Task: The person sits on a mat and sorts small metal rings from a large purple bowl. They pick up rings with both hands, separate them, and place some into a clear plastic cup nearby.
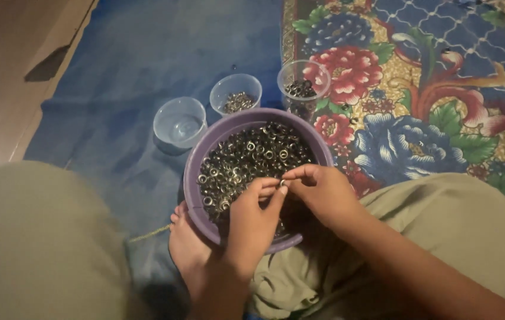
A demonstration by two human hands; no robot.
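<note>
Home floor, not a workshop: flowered carpet and blue mat underfoot, person sits barefoot, small plastic cups set on mat.

Both hands cover the purple bowl's 5 o'clock rim and the eyelets beneath. Pinched piece at fingertips: too small to identify. Knees cut off at frame bottom.

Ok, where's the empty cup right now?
In the head view the empty cup stands left of centre on the blue cloth, just beyond the purple bowl's left rim, leftmost of three cups, beside a cup with a few rings.
</note>
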